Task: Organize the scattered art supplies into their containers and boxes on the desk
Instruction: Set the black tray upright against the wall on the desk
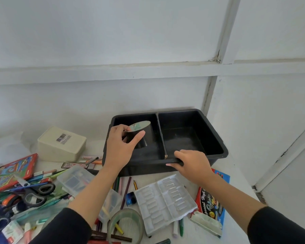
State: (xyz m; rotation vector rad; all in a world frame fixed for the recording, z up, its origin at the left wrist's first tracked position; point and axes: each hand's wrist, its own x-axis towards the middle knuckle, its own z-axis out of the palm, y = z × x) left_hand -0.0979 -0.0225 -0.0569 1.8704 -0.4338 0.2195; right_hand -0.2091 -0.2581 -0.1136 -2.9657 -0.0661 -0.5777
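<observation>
Gripping the near rim of the bin with my right hand, I should seat the tilted cylinder, pinched by my left hand, flat inside.

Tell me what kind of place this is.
Probably a craft or art desk against a white panelled wall, at home or in a classroom: scissors, coloured pencils and a tape roll lie scattered on it, and a black divided bin stands ready for sorting.

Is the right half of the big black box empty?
Empty: the right compartment of the black plastic divided bin shows only its bare, shiny floor.
</observation>
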